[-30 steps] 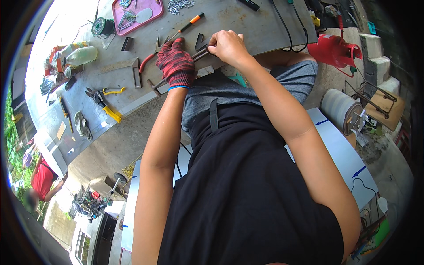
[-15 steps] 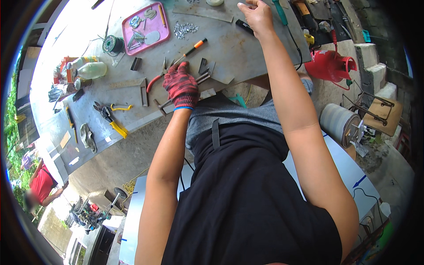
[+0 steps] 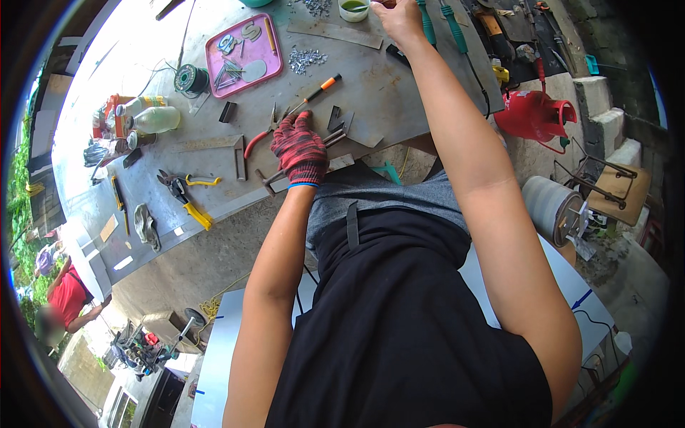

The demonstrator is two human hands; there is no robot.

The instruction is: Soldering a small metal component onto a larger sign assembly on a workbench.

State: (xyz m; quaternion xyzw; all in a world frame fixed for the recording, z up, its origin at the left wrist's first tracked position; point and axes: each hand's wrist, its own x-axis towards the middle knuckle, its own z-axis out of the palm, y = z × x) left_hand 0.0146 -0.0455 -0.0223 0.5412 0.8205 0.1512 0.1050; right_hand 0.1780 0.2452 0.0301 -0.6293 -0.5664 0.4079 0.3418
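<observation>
Hands work apart: the gloved left hand (image 3: 300, 148) presses flat on small metal pieces (image 3: 341, 128) at the surface (image 3: 399, 93) edge, its grip closed over them. The bare right hand (image 3: 399, 18) reaches far ahead beside a green cup (image 3: 353, 9). Keeping the pieces pinned would steady them. The right grip is cut off; I cannot tell its state.

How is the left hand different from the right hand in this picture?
The left hand wears a red and black knit glove; the right hand is bare. The left hand rests near the body on small metal pieces on the workbench; the right hand reaches to the far side, near a small white cup. Both are over the same workbench.
</observation>
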